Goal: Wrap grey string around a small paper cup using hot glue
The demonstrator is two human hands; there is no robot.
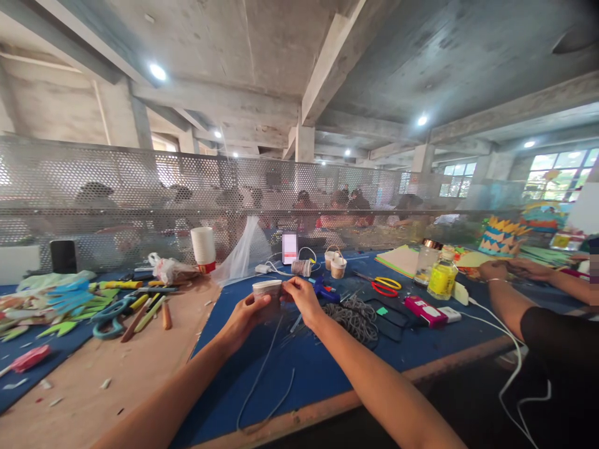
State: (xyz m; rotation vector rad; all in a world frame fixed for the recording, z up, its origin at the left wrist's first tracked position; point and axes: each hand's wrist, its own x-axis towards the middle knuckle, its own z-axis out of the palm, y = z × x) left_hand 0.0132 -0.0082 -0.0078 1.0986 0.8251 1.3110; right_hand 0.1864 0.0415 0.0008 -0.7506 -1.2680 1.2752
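My left hand (pixel 246 319) grips a small paper cup (pixel 267 285) with a white rim, its side wrapped in a greyish layer. My right hand (pixel 303 300) is closed in a pinch at the cup's right side, where a thin grey cord (pixel 262 368) leads up towards the fingertips. Below, the cord hangs onto the blue mat (pixel 224 393) and loops near the front edge. To the right of my right hand lies a tangled bundle of grey cord (pixel 353 319). Behind it are a blue glue gun (pixel 324 290) and yellow-and-red-handled scissors (pixel 386 287).
A propped phone (pixel 289 248), small wrapped cups (pixel 337 267) and stacked paper cups (pixel 203 246) stand behind. Blue-handled scissors (pixel 110 317) and tools lie left. A yellow bottle (pixel 442 279) stands right, near a co-worker's arm (pixel 508 299). A perforated screen (pixel 140 218) closes off the back.
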